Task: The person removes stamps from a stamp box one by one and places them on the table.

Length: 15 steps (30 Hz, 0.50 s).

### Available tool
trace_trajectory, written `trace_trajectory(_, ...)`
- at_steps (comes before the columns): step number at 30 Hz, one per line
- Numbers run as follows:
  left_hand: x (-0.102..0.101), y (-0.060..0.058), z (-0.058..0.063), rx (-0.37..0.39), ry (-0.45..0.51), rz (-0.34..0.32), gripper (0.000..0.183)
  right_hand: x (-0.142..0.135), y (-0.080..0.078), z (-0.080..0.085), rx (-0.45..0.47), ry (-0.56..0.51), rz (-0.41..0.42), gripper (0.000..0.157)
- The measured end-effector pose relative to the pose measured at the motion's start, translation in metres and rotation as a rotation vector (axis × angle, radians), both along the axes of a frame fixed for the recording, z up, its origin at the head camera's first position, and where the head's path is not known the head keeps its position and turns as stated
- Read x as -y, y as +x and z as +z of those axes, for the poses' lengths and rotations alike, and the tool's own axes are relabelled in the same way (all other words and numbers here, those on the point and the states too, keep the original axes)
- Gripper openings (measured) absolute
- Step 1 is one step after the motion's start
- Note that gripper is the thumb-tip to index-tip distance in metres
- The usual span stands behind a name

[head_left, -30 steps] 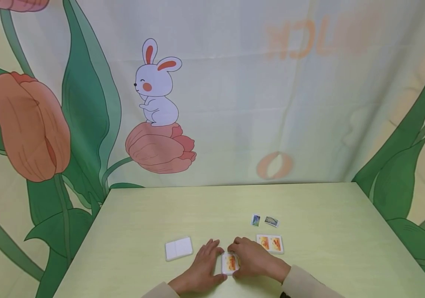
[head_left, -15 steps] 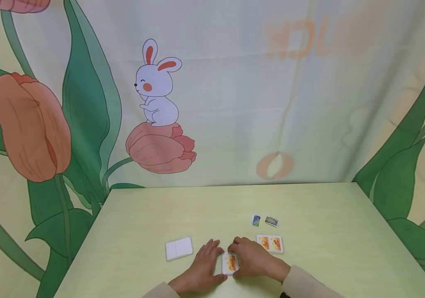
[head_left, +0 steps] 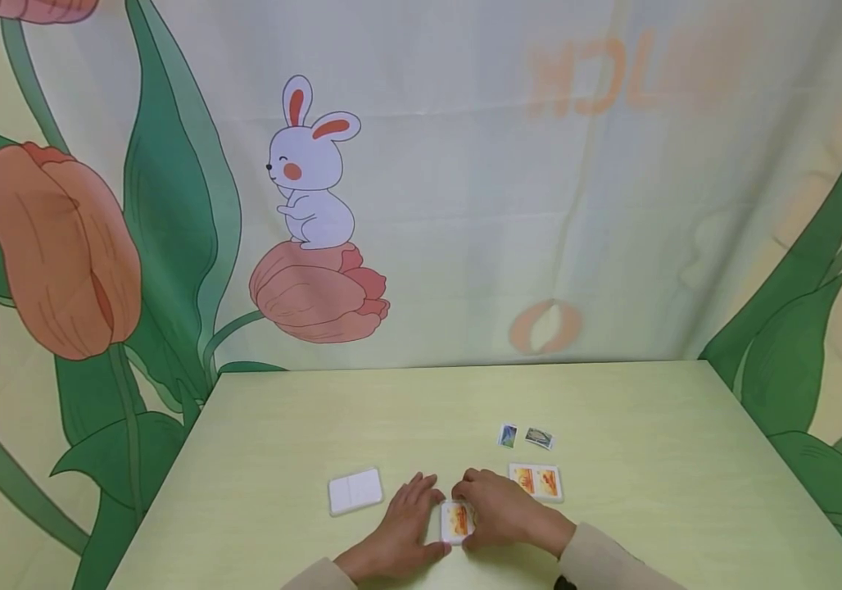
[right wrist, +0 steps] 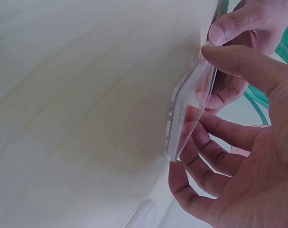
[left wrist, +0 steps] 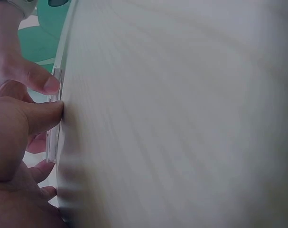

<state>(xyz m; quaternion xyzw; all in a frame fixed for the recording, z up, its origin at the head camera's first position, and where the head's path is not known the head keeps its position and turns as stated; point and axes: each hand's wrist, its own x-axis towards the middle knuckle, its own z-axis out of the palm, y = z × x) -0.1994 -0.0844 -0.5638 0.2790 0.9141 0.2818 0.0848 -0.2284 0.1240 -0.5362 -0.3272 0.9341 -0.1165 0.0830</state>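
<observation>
In the head view a flat clear plastic case (head_left: 456, 523) with an orange picture lies on the table between both hands. My left hand (head_left: 405, 528) holds its left side, thumb at the near corner and fingers at the far one. Across from it, my right hand (head_left: 502, 512) grips the right side and covers part of the picture. The right wrist view shows the transparent lid (right wrist: 200, 95) standing slightly apart from the base, forming a narrow wedge. Edge-on in the left wrist view, the case (left wrist: 52, 137) is pinched near both thumbs.
A white two-panel case (head_left: 355, 492) lies to the left. Another case with two orange pictures (head_left: 536, 482) sits to the right, partly behind my right hand. Two small picture cards (head_left: 507, 435) lie beyond it. A printed curtain (head_left: 450, 205) hangs behind the table's far edge.
</observation>
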Motion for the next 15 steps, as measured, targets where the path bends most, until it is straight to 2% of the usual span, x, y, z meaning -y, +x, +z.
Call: trace_trajectory(15,0.0,0.0005,-0.0011,-0.007,-0.02,0.009,0.06,0.0002,0.0015,0.0006,0.009,-0.016,-0.028,0.063)
